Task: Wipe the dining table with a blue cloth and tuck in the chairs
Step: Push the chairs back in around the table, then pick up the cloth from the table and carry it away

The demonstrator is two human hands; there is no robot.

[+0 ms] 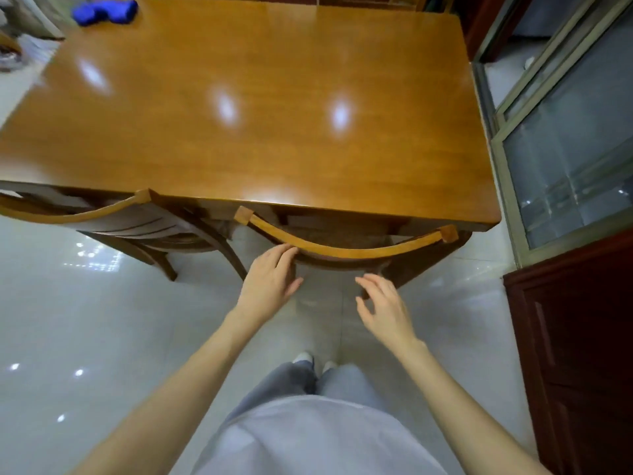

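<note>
Standing at the near edge of the table (260,108), facing 2 chairs. Nearer chair (346,250) directly ahead, seat already under the tabletop, curved top rail just proud of the edge. Left hand (270,279) open, fingers loosely spread, fingertips touching the left part of that rail, not wrapped round it. Right hand (385,308) open too, fingers curled a little, hovering just below and in front of the rail, touching nothing, holding nothing. Second chair (102,214) to the left, angled and sitting less squarely under the table. Blue cloth (104,10) bunched at the far left corner of the tabletop, well apart from both hands. Tabletop glossy and bare apart from the cloth, so wiping probably done; chair-tucking probably the step in hand.

Handling, as a judgement: solid wood, stiff, fairly heavy, no give in the rail. Best held on the top rail with both hands, 1 toward each end post, so the push goes straight and the chair does not swivel. Polished tile floor (85,320) likely lets the legs slide easily, perhaps with a scrape; gentle, even pressure advisable. Little travel left on this chair before the back meets the table edge. Varnished rail probably smooth, so palms flat against it rather than fingertips alone.
</note>
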